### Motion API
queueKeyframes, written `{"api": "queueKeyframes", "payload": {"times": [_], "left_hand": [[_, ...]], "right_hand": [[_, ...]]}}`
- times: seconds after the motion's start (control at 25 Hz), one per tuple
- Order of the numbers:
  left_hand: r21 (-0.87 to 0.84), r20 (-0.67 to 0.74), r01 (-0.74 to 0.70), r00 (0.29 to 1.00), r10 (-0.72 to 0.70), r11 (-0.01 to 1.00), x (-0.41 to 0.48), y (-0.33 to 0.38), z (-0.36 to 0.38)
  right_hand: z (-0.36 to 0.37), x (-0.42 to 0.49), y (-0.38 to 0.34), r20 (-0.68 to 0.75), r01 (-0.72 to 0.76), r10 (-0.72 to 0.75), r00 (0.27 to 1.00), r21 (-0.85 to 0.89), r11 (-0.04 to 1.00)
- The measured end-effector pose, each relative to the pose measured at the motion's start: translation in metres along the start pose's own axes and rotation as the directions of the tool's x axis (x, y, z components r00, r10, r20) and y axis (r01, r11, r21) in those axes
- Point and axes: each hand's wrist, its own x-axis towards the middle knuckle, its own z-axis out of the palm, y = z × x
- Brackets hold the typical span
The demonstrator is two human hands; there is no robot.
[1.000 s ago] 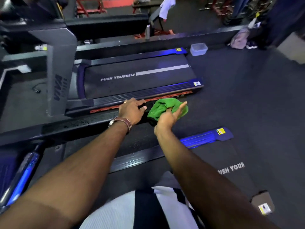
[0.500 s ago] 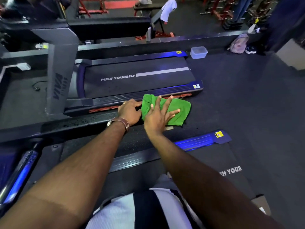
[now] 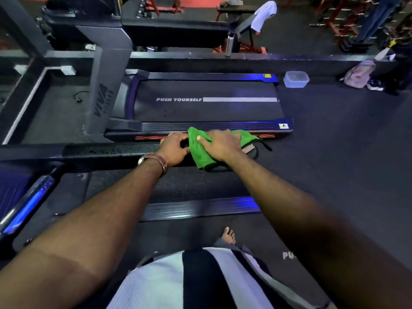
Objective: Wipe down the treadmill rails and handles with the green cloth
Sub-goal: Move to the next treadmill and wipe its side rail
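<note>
Closest to you is your striped shirt [image 3: 178, 282], and just past it your bare foot [image 3: 228, 235] stands on the dark belt [image 3: 178, 233] of the treadmill under you. The belt's far side rail [image 3: 200, 207] glows blue along part of its length.

Both your arms reach forward over that rail to the speckled black handrail [image 3: 111, 151], which runs across in front of you from the left. Your left hand [image 3: 175, 149], with a wristband [image 3: 156, 159] at the wrist, sits on the handrail with its fingers curled over the bar, gripping it. Just to its right, the green cloth [image 3: 200, 157] is draped over the handrail's end, hanging down on the near side. Your right hand [image 3: 220, 144] lies flat on top of the cloth with fingers stretched out and the thumb pointing toward your left hand, pressing the cloth onto the bar rather than clutching it. The two hands are just beside each other.

Beyond the handrail lies a neighbouring treadmill [image 3: 207, 108] with "PUSH YOURSELF" printed on its belt. Past its far right corner a clear plastic container [image 3: 296, 79] rests on the floor, and a pale backpack [image 3: 359, 73] lies further right. Farther back, a metal bottle [image 3: 229, 45] stands by a bench with a white towel [image 3: 265, 15] draped over it.
</note>
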Motion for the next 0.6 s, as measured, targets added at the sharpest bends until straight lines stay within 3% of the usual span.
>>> {"api": "queueKeyframes", "payload": {"times": [0.12, 0.24, 0.32, 0.4, 0.52, 0.6], "left_hand": [[-0.03, -0.021, 0.056, 0.998, -0.057, 0.998, 0.0, 0.0, 0.002], [-0.043, -0.037, 0.116, 0.992, -0.117, 0.992, -0.002, 0.007, 0.001], [-0.058, -0.042, 0.123, 0.991, -0.126, 0.991, -0.003, 0.011, 0.0], [-0.085, -0.044, 0.129, 0.99, -0.133, 0.988, -0.003, 0.011, 0.002], [-0.115, -0.072, 0.154, 0.984, -0.162, 0.981, -0.003, 0.006, 0.006], [-0.105, -0.079, 0.151, 0.984, -0.16, 0.983, -0.005, 0.01, 0.008]], "right_hand": [[0.007, -0.017, 0.056, -0.009, 0.219, -0.219, 0.976, 0.126, 0.968], [-0.003, 0.009, 0.063, 0.096, 0.114, -0.141, 0.985, 0.251, 0.961], [-0.016, 0.04, 0.037, 0.247, 0.019, -0.052, 0.968, 0.137, 0.99], [-0.023, 0.057, 0.021, 0.307, 0.063, -0.094, 0.947, 0.11, 0.992], [-0.025, 0.047, 0.051, 0.231, 0.242, -0.322, 0.918, 0.317, 0.917], [-0.027, 0.029, 0.078, 0.239, 0.205, -0.392, 0.888, 0.558, 0.804]]}}
